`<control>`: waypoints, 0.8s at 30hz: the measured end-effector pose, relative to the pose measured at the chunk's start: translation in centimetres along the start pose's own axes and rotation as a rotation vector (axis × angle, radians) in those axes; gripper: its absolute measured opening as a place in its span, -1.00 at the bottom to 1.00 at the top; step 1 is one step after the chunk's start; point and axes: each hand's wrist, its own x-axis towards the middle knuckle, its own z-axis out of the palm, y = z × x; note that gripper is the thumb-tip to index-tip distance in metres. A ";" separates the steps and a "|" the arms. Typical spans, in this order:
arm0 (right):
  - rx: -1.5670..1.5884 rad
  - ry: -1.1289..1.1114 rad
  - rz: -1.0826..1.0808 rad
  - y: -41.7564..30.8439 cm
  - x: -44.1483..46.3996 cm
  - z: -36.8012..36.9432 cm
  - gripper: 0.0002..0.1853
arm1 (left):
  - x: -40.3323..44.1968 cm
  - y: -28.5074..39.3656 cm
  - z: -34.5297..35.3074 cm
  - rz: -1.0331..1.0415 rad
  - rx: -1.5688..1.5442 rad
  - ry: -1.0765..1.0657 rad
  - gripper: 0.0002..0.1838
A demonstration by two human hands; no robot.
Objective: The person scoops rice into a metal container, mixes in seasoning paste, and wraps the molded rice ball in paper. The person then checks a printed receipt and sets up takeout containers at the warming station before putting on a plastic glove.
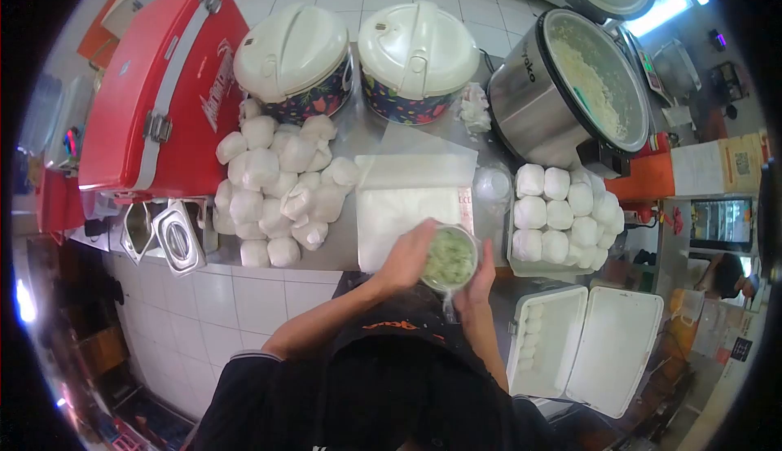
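Observation:
At the front edge of the steel table, a round clear tub of pale green shredded or chopped food is tilted toward me. My left hand is closed on its left rim, with the fingertips at the top. My right hand grips it from the right and below; some of those fingers are hidden behind the tub. A bit of clear plastic hangs under it. Just beyond the hands lies a stack of white paper sheets with red print, and a translucent sheet sits behind that.
White wrapped bundles are piled at left; more bundles fill a tray at right. An open rice cooker holds rice. Two lidded flowered pots, a red cooler, steel containers and an open white cooler stand around.

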 end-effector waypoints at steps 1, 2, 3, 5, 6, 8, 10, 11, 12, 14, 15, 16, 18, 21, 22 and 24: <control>0.212 0.040 0.179 -0.4 0.2 -0.1 -0.37 | 0.5 1.2 0.8 0.000 0.015 -0.006 -0.45; 0.226 0.035 0.174 -0.8 0.1 -0.1 -0.37 | 1.5 2.7 1.4 0.172 0.295 0.013 -0.51; 0.287 0.022 0.219 -1.6 -0.4 0.3 -0.36 | 2.9 4.0 1.7 0.349 0.573 0.035 -0.57; 0.400 -0.011 0.314 -2.9 -0.9 0.8 -0.32 | 9.9 1.0 -0.2 0.307 0.522 0.331 -0.62; 0.405 -0.017 0.316 -3.2 -0.8 0.0 -0.32 | 14.0 -1.7 -2.4 0.276 0.610 0.474 -0.57; 0.533 -0.110 0.295 -3.6 -0.2 -1.9 -0.28 | 21.0 -5.9 -7.5 0.073 0.935 0.654 -0.46; 0.551 -0.133 0.296 -4.3 0.3 -3.1 -0.28 | 22.8 -5.3 -8.1 -0.103 1.166 0.688 -0.41; 0.568 -0.151 0.293 -4.7 0.6 -3.6 -0.27 | 23.5 -5.2 -7.9 -0.251 1.135 0.788 -0.40; 0.562 -0.158 0.291 -5.1 0.9 -4.0 -0.27 | 24.2 -4.7 -7.5 -0.400 1.096 0.885 -0.38; 0.485 -0.104 0.271 -5.8 1.2 -4.9 -0.26 | 25.8 -3.7 -7.5 -0.521 1.067 0.745 -0.37; 0.484 -0.101 0.275 -6.2 1.2 -4.9 -0.26 | 26.4 -3.6 -7.8 -0.643 1.041 0.595 -0.36; 0.543 -0.086 0.286 -6.7 1.1 -4.7 -0.25 | 27.0 -4.6 -8.3 -0.652 1.040 0.593 -0.36; 0.592 -0.070 0.306 -7.5 1.3 -4.9 -0.25 | 27.6 -6.4 -9.2 -0.556 1.081 0.573 -0.36; 0.553 -0.107 0.266 -8.3 2.0 -5.1 -0.25 | 21.2 -3.7 -9.0 -0.245 0.990 0.452 -0.46; 0.612 -0.038 0.202 -8.7 2.1 -4.7 -0.26 | 18.3 -3.1 -8.7 0.018 0.922 0.450 -0.56; 0.671 0.044 0.143 -9.1 2.2 -4.4 -0.28 | 11.7 -1.2 -7.6 0.249 0.745 0.316 -0.71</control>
